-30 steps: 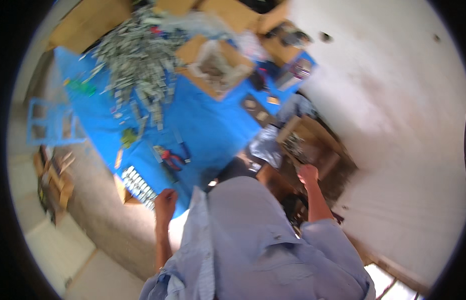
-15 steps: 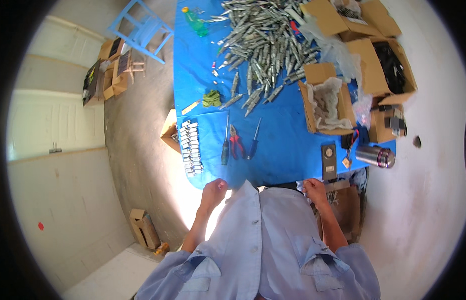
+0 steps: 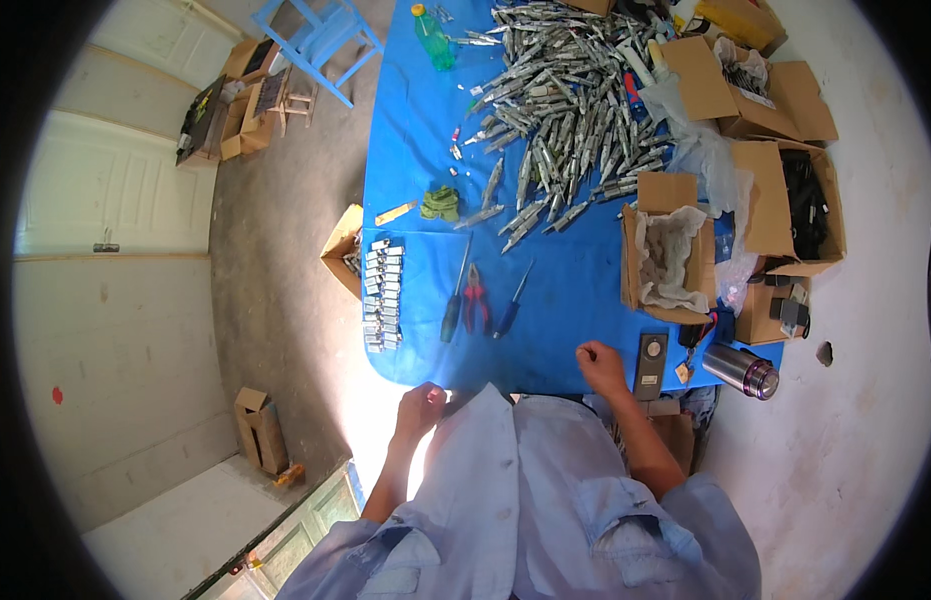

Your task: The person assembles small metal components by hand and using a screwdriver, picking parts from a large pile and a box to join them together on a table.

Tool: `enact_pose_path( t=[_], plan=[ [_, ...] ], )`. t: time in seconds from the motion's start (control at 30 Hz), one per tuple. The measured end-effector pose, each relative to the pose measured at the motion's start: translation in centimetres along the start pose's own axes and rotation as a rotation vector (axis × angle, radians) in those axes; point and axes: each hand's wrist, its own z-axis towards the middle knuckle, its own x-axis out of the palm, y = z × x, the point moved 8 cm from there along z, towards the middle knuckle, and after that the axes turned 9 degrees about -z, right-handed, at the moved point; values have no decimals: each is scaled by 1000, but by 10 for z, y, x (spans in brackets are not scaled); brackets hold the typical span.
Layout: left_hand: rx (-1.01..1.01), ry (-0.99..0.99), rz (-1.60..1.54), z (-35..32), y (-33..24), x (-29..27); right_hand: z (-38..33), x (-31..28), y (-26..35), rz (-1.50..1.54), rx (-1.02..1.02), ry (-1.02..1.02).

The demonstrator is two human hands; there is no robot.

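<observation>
My left hand point(image 3: 421, 408) is loosely closed at the table's near edge, just in front of my shirt, with nothing showing in it. My right hand point(image 3: 602, 368) is a loose fist over the near right part of the blue-covered table point(image 3: 545, 355); I see nothing in it. Beyond the hands lie a dark-handled screwdriver point(image 3: 451, 316), red-handled pliers point(image 3: 475, 302) and a blue-handled screwdriver point(image 3: 507, 315), side by side. To their left, small metal pieces point(image 3: 383, 297) stand in neat rows. Right of my right hand lies a dark flat device with a round dial point(image 3: 650, 366).
A large heap of grey metal parts point(image 3: 575, 110) covers the far table. Open cardboard boxes point(image 3: 713, 265) and a steel flask point(image 3: 742, 371) line the right side by the wall. Far left are a green bottle point(image 3: 435, 45), a green cloth point(image 3: 440, 204) and a blue chair point(image 3: 325, 45).
My right hand has moved forward and left, from beside my waist to over the table. My left hand stays near my body. The view has shifted, so the table sits slightly lower and further right.
</observation>
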Motion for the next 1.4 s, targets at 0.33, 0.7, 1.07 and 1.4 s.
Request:
enact_pose_path(
  t=[0.33,0.7,1.07,1.4],
  plan=[
    [212,114,43,106,-42,-46,36,-11,90,-599,83,-49],
    [471,-25,-38,284,-132,-104,83,21,70,-679,428,4],
    [343,-181,140,436,-164,-62,87,25,68,-806,329,-61],
    [567,-221,37,464,-167,-66,90,24,70,-799,398,-35]
  ],
)
